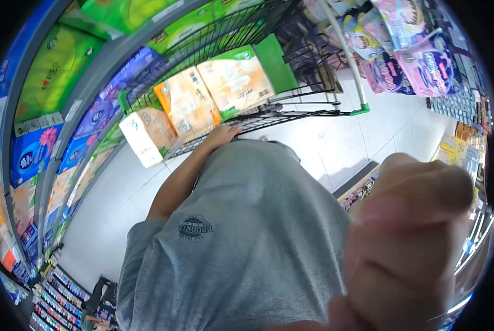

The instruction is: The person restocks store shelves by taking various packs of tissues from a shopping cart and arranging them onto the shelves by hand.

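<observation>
My left hand (225, 134) is at the near edge of a black wire shopping cart (291, 115), its fingers curled over the wire beside my waist. In the cart lie large tissue packs: an orange-edged floral pack (187, 102), a floral pack with a green corner (236, 79), and a white-ended pack (142, 138) nearest the left shelf. Close to the camera at the lower right, my right hand (410, 231) is blurred and closed in a fist, with nothing visible in it. My grey T-shirt (252, 220) fills the middle.
Shelves (89, 77) of green, blue and purple tissue packs curve along the left. Bright bags (423, 63) hang at the upper right, near the cart's pale handle bar (343, 44). White tiled floor (335, 146) shows between. Another person (95, 300) is at the lower left.
</observation>
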Available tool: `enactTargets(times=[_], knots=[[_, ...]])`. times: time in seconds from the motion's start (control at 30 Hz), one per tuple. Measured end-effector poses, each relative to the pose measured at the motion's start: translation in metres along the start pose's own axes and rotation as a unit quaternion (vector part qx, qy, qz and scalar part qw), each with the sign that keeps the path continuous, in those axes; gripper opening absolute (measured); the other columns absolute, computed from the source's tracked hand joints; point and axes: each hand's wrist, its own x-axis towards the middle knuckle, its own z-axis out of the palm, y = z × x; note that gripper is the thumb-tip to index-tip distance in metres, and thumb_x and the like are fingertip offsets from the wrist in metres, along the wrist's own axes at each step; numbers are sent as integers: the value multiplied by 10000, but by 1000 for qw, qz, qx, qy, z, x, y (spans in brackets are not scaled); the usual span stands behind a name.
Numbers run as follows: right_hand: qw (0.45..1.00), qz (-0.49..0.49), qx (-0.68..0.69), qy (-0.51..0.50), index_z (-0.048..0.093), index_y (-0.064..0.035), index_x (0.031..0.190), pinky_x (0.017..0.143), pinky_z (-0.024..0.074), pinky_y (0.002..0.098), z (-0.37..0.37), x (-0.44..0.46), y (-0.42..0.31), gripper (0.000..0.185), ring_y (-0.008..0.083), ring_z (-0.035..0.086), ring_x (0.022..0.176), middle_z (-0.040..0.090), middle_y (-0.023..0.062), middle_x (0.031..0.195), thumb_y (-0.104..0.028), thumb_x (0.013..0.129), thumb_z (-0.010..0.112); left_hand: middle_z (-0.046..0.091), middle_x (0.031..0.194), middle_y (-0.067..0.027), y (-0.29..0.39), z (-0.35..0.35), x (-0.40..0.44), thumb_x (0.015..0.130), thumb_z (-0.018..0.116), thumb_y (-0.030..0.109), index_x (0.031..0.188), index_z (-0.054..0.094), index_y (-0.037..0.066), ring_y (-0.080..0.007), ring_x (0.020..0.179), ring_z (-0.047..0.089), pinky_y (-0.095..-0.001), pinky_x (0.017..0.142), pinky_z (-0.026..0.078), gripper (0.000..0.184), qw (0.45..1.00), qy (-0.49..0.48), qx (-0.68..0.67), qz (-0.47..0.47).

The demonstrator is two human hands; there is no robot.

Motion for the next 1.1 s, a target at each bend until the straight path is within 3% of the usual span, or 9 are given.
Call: enactTargets(times=[0.07, 0.17, 0.27, 0.33, 0.4, 0.47, 0.73, 0.97, 1.1], knots=[[974, 31, 56, 218, 508, -18, 648, 623, 477, 367, 11, -25, 37, 93, 225, 514, 707, 571, 87, 812, -44, 608, 588, 670, 1010, -183, 15, 0, 1, 933, 384, 537, 1035, 701, 105, -321, 936, 638, -371, 831, 468, 546, 999, 1, -29, -41], [951, -137, -242, 135, 546, -27, 716, 513, 446, 348, -20, -38, 167, 67, 264, 552, 598, 523, 101, 651, 35, 698, 524, 675, 997, -178, 16, 7, 5, 934, 385, 533, 1035, 701, 96, -309, 935, 640, -361, 833, 466, 548, 998, 3, -54, -31], [926, 237, -197, 218, 603, -36, 1072, 718, 497, 411, -3, -106, 327, 258, 334, 617, 727, 632, 168, 894, -143, 838, 581, 678, 1004, -163, 13, 14, -2, 928, 407, 523, 1025, 703, 87, -307, 947, 637, -347, 844, 463, 536, 998, 30, -38, -38], [826, 308, -436, 181, 526, 7, 1150, 792, 492, 457, 6, -175, 417, 398, 381, 630, 832, 622, 225, 988, -248, 850, 592, 677, 1008, -158, 10, 24, -11, 924, 420, 517, 1022, 701, 85, -311, 954, 635, -354, 849, 465, 525, 996, 79, 20, -45], [804, 531, -268, 21, 470, 26, 1180, 841, 477, 484, 20, -225, 455, 496, 421, 615, 947, 613, 268, 1044, -320, 846, 590, 677, 1012, -154, 18, 40, -22, 920, 433, 511, 1019, 700, 83, -314, 960, 632, -362, 855, 467, 514, 987, 130, 74, -54], [797, 546, -254, 51, 487, 18, 1132, 829, 472, 500, 21, -231, 445, 454, 428, 610, 950, 618, 272, 1025, -317, 841, 585, 677, 1007, -150, 27, 55, -42, 911, 451, 508, 1021, 692, 96, -329, 968, 625, -390, 863, 470, 490, 956, 245, 158, -40], [826, 516, -226, 12, 533, 10, 1102, 820, 477, 513, 9, -261, 438, 408, 439, 609, 943, 632, 284, 983, -291, 827, 557, 659, 1072, -144, 34, 75, -52, 863, 385, 671, 1108, 675, 172, -328, 998, 617, -404, 886, 462, 627, 937, 190, 207, -208], [851, 474, -226, 25, 542, -23, 1090, 778, 474, 524, 3, -289, 419, 418, 448, 612, 915, 637, 283, 947, -365, 851, 557, 677, 1048, -97, 37, 143, -78, 853, 506, 599, 1026, 706, 138, -281, 1028, 603, -375, 939, 417, 532, 901, 329, 241, -148], [843, 465, -270, 23, 545, -24, 1026, 713, 489, 509, -11, -300, 411, 394, 427, 636, 832, 659, 244, 866, -387, 873, 554, 628, 1151, -56, 60, 162, -84, 844, 483, 629, 1064, 691, 186, -238, 1154, 508, -417, 1041, 270, 537, 909, 310, 205, -189]])
